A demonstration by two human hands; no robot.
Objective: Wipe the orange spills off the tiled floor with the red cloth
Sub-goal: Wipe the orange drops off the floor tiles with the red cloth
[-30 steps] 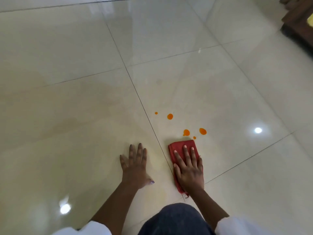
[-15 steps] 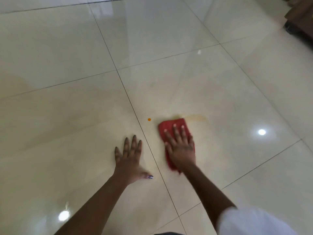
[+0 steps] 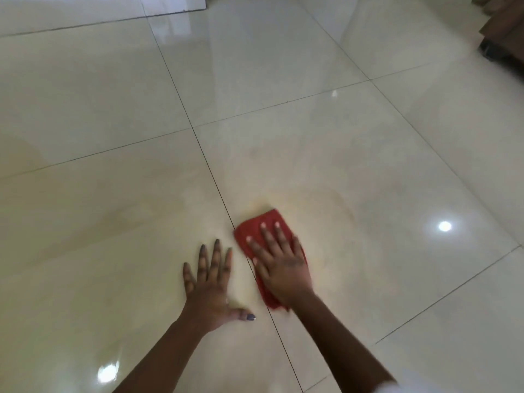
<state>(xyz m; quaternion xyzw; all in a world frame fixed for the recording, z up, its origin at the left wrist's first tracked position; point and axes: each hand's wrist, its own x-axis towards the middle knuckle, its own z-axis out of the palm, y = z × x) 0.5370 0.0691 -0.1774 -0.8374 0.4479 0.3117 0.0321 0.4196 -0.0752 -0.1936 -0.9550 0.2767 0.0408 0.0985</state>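
Observation:
The red cloth (image 3: 256,226) lies flat on the glossy cream tiled floor (image 3: 283,80), beside a dark grout line. My right hand (image 3: 279,263) presses down on it with straight, spread fingers. My left hand (image 3: 211,282) rests flat on the bare tile just left of the cloth, fingers spread, holding nothing. No orange drops show; a faint yellowish smear (image 3: 320,198) arcs over the tile beyond and to the right of the cloth.
Dark wooden furniture (image 3: 504,32) stands at the far right corner. Bright light reflections (image 3: 444,226) shine on the tiles. A white wall base (image 3: 102,4) runs along the top left.
My right hand slid the cloth forward over the orange drops, then left toward the grout line. The drops are gone from sight, leaving a pale smear. My left hand stayed planted.

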